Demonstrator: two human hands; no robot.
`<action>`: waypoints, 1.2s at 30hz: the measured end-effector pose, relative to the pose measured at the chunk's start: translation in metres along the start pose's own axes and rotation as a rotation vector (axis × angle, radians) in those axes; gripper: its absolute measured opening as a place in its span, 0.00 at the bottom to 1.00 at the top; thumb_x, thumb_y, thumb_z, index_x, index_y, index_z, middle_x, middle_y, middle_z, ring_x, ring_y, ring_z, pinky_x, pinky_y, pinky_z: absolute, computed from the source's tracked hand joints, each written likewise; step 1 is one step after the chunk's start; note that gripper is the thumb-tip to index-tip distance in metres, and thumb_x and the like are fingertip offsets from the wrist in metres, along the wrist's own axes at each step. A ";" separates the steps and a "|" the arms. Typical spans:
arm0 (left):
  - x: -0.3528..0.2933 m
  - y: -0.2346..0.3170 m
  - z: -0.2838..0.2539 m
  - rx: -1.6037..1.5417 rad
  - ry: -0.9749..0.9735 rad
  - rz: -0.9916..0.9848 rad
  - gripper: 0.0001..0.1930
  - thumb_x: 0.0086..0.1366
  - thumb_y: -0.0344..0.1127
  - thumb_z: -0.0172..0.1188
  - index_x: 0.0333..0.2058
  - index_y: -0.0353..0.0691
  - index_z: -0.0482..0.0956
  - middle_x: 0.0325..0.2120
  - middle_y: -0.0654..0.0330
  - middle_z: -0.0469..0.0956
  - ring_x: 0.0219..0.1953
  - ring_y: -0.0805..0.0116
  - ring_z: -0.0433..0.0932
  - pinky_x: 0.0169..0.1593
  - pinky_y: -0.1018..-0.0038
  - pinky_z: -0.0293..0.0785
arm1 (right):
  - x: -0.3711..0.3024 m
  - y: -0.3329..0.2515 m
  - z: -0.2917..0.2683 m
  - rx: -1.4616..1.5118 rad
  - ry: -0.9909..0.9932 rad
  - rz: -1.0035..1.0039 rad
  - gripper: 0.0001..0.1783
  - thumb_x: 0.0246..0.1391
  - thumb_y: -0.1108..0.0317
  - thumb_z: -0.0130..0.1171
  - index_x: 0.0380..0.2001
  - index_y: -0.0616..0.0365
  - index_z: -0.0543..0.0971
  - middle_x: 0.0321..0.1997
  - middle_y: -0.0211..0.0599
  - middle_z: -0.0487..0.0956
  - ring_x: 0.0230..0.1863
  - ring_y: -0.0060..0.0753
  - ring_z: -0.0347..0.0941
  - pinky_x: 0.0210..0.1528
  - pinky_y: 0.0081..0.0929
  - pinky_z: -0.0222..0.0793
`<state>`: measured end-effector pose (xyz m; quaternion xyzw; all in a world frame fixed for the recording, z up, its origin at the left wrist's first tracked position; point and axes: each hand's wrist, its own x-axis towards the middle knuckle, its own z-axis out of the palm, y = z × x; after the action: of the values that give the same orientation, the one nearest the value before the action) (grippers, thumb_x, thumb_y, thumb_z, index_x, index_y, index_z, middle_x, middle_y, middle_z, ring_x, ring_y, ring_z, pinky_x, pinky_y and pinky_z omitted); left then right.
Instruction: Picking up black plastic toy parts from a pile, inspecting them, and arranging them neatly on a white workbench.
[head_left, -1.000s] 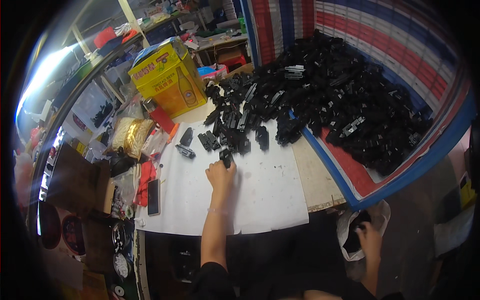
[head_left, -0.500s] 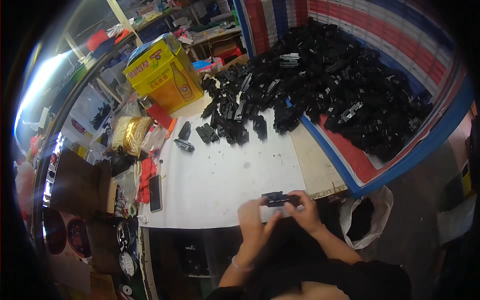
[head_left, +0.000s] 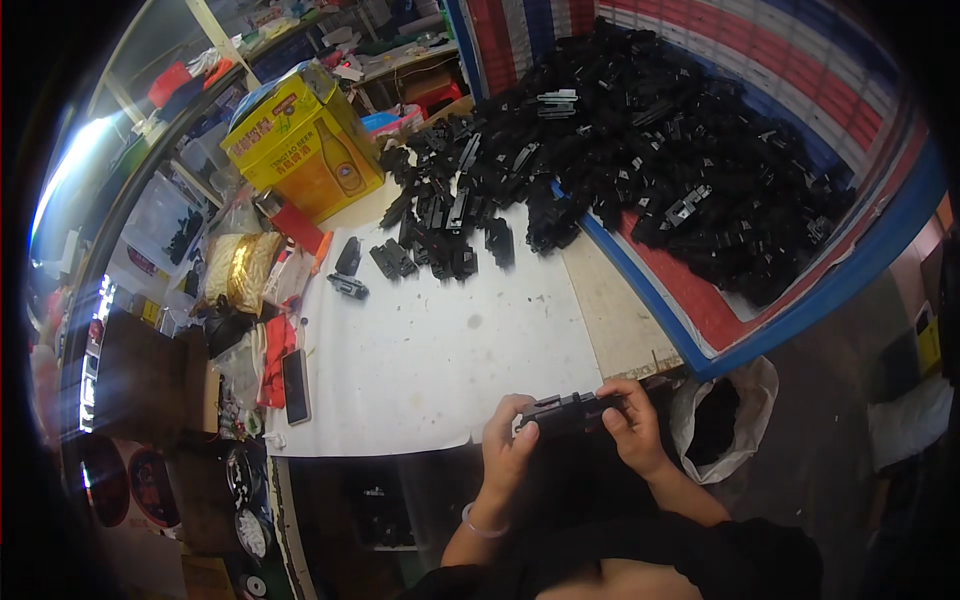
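A black, elongated plastic part [head_left: 568, 412] with paler grey bits is held level over the near edge of the white-covered table [head_left: 450, 370]. My left hand [head_left: 508, 440] pinches its left end between thumb and fingers. At the other end, my right hand [head_left: 632, 425] grips it the same way; the fingers cover both ends. Several similar black parts [head_left: 440, 240] lie loose at the table's far side. Two more small pieces, a dark one [head_left: 348, 256] and a grey-black one [head_left: 347, 287], sit apart to their left.
A big heap of black parts [head_left: 680, 150] fills a striped red, white and blue bin [head_left: 690, 300] at the right. A yellow carton [head_left: 300, 140], a phone [head_left: 296, 386] and red cloth [head_left: 276, 360] line the left side. A white bag [head_left: 755, 410] stands below at the right.
My left hand has closed on the left end of the black part, which has come slightly nearer to me. The view has shifted, so the table appears a little further left.
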<state>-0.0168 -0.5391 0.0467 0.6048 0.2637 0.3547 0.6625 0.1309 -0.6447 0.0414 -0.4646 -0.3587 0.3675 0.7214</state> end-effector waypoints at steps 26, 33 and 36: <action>0.098 -0.035 -0.048 0.990 -0.135 0.388 0.18 0.52 0.40 0.64 0.40 0.40 0.76 0.39 0.55 0.74 0.47 0.55 0.69 0.51 0.63 0.62 | -0.110 -0.034 -0.218 -0.594 0.381 0.698 0.11 0.51 0.67 0.57 0.37 0.58 0.72 0.23 0.31 0.76 0.19 0.21 0.70 0.17 0.19 0.62; 0.233 -0.072 -0.039 1.477 0.251 0.282 0.26 0.55 0.55 0.57 0.33 0.32 0.76 0.36 0.53 0.72 0.43 0.56 0.66 0.47 0.61 0.58 | -0.128 -0.002 -0.209 -1.349 0.385 0.375 0.24 0.50 0.63 0.59 0.50 0.58 0.70 0.27 0.46 0.79 0.27 0.39 0.78 0.31 0.32 0.71; 0.249 -0.094 -0.046 1.533 0.350 0.391 0.22 0.54 0.52 0.57 0.29 0.32 0.77 0.33 0.53 0.72 0.42 0.57 0.66 0.45 0.62 0.58 | -0.103 0.005 -0.167 -1.135 0.276 0.489 0.22 0.51 0.61 0.59 0.48 0.57 0.70 0.27 0.43 0.79 0.29 0.40 0.78 0.32 0.32 0.71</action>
<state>0.1130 -0.3163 -0.0324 0.8615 0.4228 0.2744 -0.0611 0.2244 -0.8004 -0.0331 -0.8865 -0.2849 0.2107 0.2976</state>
